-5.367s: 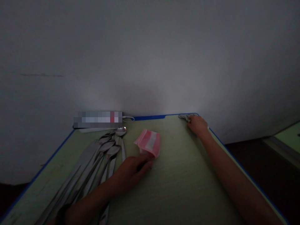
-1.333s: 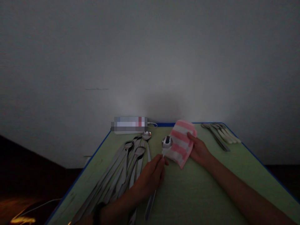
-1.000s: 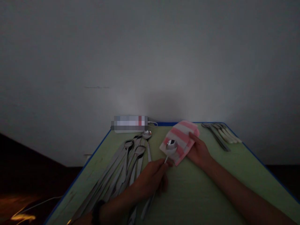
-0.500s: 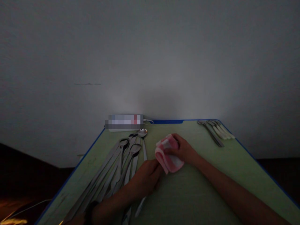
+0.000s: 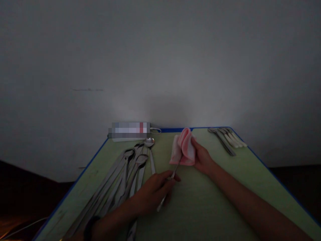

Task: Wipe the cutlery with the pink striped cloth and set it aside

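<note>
My left hand (image 5: 154, 191) is closed around the slim metal handle of a piece of cutlery (image 5: 176, 168); the handle's end sticks out below my fingers. The cutlery's far end is hidden in a folded pink-and-white cloth (image 5: 187, 149), so I cannot tell whether it is a spoon or a fork. My right hand (image 5: 203, 159) grips the cloth from its right side, with the fingers partly behind it. Left of my left hand lie several long-handled metal spoons (image 5: 141, 160), partly covered by my forearm.
A green table (image 5: 208, 197) with a blue edge stands against a grey wall. At the back right lie metal cutlery (image 5: 224, 144) and several pieces with white handles (image 5: 233, 139). A blurred white box-like object (image 5: 130, 130) with a cable sits at the back left.
The cloth has shifted up and right and is now folded upright around the cutlery's end. More of the handle shows on both sides of my left hand.
</note>
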Motion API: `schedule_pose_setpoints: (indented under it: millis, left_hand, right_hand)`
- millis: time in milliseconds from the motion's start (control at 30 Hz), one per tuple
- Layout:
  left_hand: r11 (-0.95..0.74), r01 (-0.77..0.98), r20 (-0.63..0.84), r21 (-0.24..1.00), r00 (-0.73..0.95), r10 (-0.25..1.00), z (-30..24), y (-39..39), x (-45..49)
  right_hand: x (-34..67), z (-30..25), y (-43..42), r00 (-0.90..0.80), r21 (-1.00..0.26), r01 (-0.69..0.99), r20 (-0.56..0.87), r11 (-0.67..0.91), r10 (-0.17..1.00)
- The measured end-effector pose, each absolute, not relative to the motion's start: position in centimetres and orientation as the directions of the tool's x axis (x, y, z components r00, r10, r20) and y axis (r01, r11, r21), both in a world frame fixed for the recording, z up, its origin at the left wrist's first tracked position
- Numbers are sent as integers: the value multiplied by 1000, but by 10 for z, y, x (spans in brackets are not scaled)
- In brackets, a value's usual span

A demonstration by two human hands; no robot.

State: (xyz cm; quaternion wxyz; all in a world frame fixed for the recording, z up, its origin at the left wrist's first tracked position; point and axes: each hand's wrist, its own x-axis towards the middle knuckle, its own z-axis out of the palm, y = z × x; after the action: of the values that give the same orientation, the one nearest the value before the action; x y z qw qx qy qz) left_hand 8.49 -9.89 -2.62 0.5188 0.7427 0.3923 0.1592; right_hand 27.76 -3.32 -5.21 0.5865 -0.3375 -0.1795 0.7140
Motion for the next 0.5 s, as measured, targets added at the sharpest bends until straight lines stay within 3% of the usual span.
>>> schedule_pose_setpoints:
  millis: [100,200,400,500]
  left_hand:
    - [-59,393,-209,918,603,770,-31,-98,85]
    - [-6,360,-216,933,573,791,-36,-98,86]
    - [-2,367,-219,930,559,800,-34,-98,87]
    - [-44,421,-217,906,551,806,-32,-98,88]
  right_hand:
    - [280,-45,-35,-252,-528,-798,-146,-290,957]
    - [283,-44,-36,-313,-502,-810,-67,-304,947]
    - [286,-52,-33,-288,-660,-685,-145,-309,947]
    - [283,-50,-35,-185,-804,-554,-133,-215,974]
